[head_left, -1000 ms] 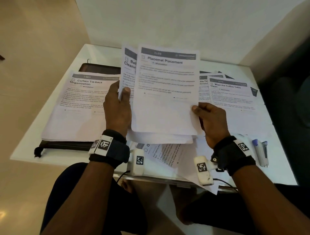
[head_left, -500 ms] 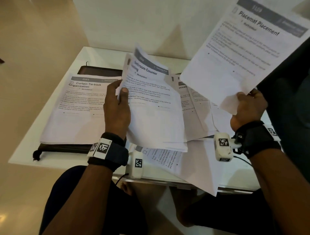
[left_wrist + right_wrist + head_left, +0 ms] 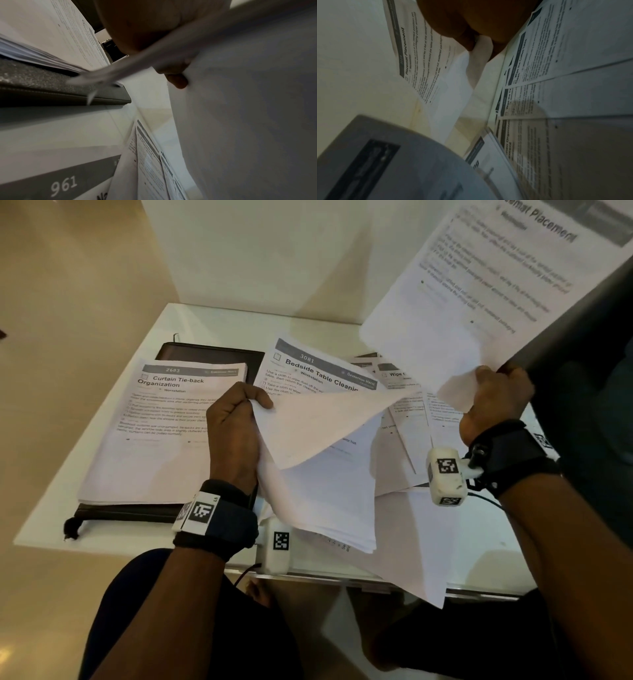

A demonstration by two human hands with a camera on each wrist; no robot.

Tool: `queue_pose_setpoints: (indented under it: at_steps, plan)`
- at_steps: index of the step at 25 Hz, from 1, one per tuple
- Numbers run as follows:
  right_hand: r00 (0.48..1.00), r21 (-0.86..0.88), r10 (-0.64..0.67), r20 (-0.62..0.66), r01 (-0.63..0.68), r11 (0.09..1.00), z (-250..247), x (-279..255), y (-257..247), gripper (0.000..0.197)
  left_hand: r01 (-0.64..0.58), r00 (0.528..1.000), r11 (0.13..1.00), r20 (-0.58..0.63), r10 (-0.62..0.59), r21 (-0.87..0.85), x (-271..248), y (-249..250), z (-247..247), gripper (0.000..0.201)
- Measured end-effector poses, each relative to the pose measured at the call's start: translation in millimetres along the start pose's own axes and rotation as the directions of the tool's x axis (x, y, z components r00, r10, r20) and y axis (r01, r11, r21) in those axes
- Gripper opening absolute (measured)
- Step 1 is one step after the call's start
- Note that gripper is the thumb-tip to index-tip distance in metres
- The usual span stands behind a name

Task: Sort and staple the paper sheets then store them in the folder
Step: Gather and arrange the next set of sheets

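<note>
Sorting is judged under way; no stapling is seen. A white printed "Placemat Placement" sheet (image 3: 479, 285) is pinched by its lower corner in the right hand (image 3: 493, 402), raised over the white table's (image 3: 222, 320) far right corner. A sheaf of white sheets (image 3: 318, 474) is gripped by the left hand (image 3: 233, 433) at the near edge. The dark brown folder (image 3: 209, 354) lies at the left edge under a stack. Bare surface shows mainly along the far edge.

Home room: small white table (image 3: 102, 446) against plain wall, tiled floor (image 3: 68, 285).
</note>
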State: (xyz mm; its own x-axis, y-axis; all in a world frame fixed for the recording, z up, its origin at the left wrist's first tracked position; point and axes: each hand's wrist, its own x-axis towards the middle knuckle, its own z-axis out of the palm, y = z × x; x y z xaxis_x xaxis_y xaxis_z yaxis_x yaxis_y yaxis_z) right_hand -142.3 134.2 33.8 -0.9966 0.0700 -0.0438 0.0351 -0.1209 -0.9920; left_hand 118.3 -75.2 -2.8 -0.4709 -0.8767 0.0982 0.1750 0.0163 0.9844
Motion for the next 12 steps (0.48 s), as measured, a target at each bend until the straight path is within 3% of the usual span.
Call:
queue_pose_setpoints:
  at_steps: [6,9,12]
  plan:
    - [0.974,-0.081,0.075,0.215,-0.059,0.995,0,-61,29,0.026,0.000,1.000,0.995,-0.026,-0.002,-0.099,-3,8,2,0.030]
    - [0.922,-0.060,0.189,0.339,-0.179,0.982,-4,-92,35,0.027,0.038,0.997,0.988,-0.054,-0.047,-0.150,-2,7,2,0.034]
    - [0.863,-0.084,0.234,0.449,-0.220,0.972,-6,-113,35,0.030,0.059,0.994,0.992,-0.087,-0.069,-0.115,0,3,1,0.036]
